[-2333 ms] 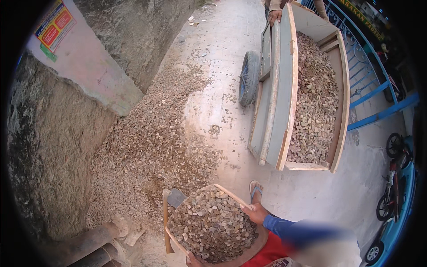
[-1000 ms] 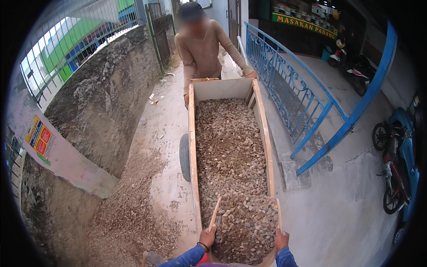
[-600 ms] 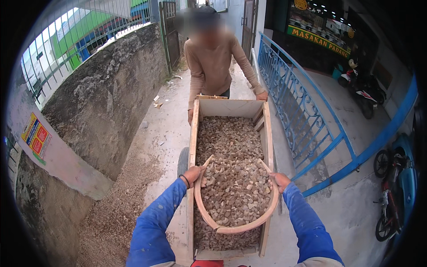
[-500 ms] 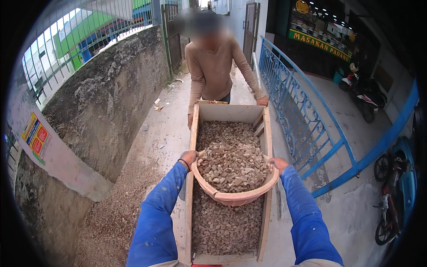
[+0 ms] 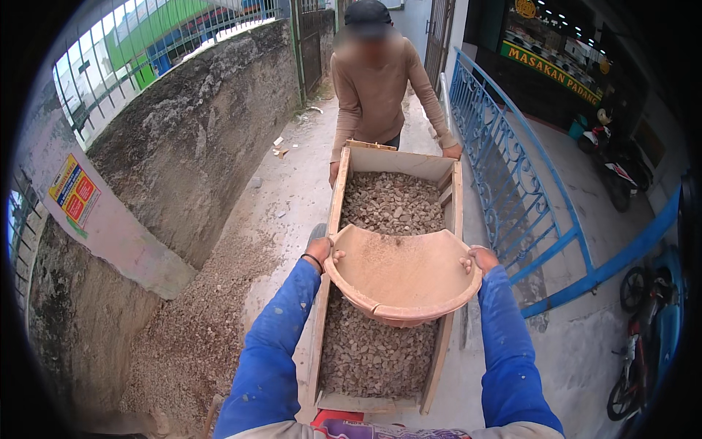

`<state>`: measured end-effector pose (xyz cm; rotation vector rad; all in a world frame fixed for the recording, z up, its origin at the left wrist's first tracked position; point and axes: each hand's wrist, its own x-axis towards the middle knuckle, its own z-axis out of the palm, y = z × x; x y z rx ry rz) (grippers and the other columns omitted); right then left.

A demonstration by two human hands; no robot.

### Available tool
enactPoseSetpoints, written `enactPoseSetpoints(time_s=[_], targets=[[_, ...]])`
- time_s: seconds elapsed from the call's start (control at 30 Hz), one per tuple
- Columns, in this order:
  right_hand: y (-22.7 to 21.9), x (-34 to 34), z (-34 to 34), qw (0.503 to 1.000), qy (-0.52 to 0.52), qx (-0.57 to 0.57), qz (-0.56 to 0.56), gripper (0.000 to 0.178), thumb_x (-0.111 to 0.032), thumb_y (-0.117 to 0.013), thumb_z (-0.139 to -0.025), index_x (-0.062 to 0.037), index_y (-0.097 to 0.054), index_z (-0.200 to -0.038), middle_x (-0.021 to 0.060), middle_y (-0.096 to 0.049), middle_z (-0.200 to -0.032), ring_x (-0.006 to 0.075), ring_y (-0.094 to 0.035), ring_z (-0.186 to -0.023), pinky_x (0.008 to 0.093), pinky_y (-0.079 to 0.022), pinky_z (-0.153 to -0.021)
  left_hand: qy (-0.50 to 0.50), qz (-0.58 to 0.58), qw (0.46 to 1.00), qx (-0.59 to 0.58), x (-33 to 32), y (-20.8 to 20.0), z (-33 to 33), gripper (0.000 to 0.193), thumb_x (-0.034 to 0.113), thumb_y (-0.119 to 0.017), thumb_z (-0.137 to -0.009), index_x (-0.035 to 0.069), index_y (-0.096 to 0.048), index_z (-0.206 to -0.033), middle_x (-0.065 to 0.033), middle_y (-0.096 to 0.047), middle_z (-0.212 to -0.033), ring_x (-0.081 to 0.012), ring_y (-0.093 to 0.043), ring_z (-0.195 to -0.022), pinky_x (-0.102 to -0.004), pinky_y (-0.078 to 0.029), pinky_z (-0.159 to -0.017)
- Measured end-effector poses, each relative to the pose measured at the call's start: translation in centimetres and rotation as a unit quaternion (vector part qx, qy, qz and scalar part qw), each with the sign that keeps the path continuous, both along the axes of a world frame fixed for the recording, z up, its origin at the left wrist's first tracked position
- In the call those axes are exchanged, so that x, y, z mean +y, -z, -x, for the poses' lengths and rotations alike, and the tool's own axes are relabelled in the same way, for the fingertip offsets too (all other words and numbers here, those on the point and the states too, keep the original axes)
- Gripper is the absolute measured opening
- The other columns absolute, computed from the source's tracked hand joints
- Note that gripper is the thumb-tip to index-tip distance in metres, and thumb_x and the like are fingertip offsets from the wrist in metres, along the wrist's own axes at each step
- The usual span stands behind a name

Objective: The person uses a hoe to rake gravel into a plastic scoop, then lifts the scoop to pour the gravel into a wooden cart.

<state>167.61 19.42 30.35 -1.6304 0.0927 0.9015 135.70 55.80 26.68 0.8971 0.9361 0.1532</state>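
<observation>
My left hand (image 5: pixel 319 252) and my right hand (image 5: pixel 481 259) are closed on opposite sides of the rim of a worn, pinkish basin (image 5: pixel 398 269). Its dusty inside shows no stones, and its far edge tips down over a long wooden box (image 5: pixel 457 205). Grey-brown gravel (image 5: pixel 374 355) fills the near part of the box, and more lies heaped beyond the basin. At the far end a co-worker in a brown sweater (image 5: pixel 383 88) has both hands on the box's sides.
A rough concrete wall (image 5: pixel 190 124) and loose gravel on the ground (image 5: pixel 194 336) are on the left. Blue railings (image 5: pixel 504 161) run along the right, with parked motorbikes (image 5: pixel 632 344) beyond. A wheel (image 5: pixel 316 233) shows beside the box.
The heaped stones have gone out of the basin into the far part of the box. The basin has tipped away from me, still in both hands.
</observation>
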Motion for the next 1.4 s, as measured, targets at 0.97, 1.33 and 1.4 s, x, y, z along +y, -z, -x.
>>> enactPoseSetpoints(time_s=[0.97,1.33,1.4], targets=[[3.4,-11.3,61.4,0.935,-0.324,-0.133,-0.060,0.056,-0.027,-0.052,-0.100,0.0044,-0.038,-0.143,0.0162,-0.047,-0.143,0.0243,-0.048,-0.129,0.0355,-0.040,-0.107,-0.480,0.145,0.862,-0.066,-49.4,12.9,73.4,0.012,0.009,-0.054,-0.087,0.007,-0.053,-0.098,-0.0031,-0.053,-0.069,-0.0167,-0.054,-0.052,-0.0326,-0.046,-0.044],[25.6,-18.7,88.5,0.892,-0.306,0.264,0.203,0.050,-0.013,-0.055,-0.090,-0.0068,-0.039,-0.137,0.0183,-0.058,-0.121,0.0400,-0.063,-0.104,0.0620,-0.056,-0.074,-0.535,0.195,0.811,0.133,-48.5,27.5,95.9,0.040,0.009,-0.062,-0.085,0.004,-0.054,-0.124,-0.0132,-0.064,-0.090,-0.0253,-0.063,-0.060,-0.0429,-0.053,-0.050],[29.2,-18.9,93.6,0.869,-0.309,0.288,0.256,0.047,-0.008,-0.055,-0.088,-0.0047,-0.041,-0.132,0.0207,-0.058,-0.119,0.0407,-0.065,-0.099,0.0600,-0.058,-0.074,-0.508,0.128,0.821,0.229,-50.7,34.0,102.4,0.042,0.009,-0.065,-0.084,0.002,-0.052,-0.123,-0.0149,-0.065,-0.093,-0.0278,-0.065,-0.067,-0.0441,-0.055,-0.052]])
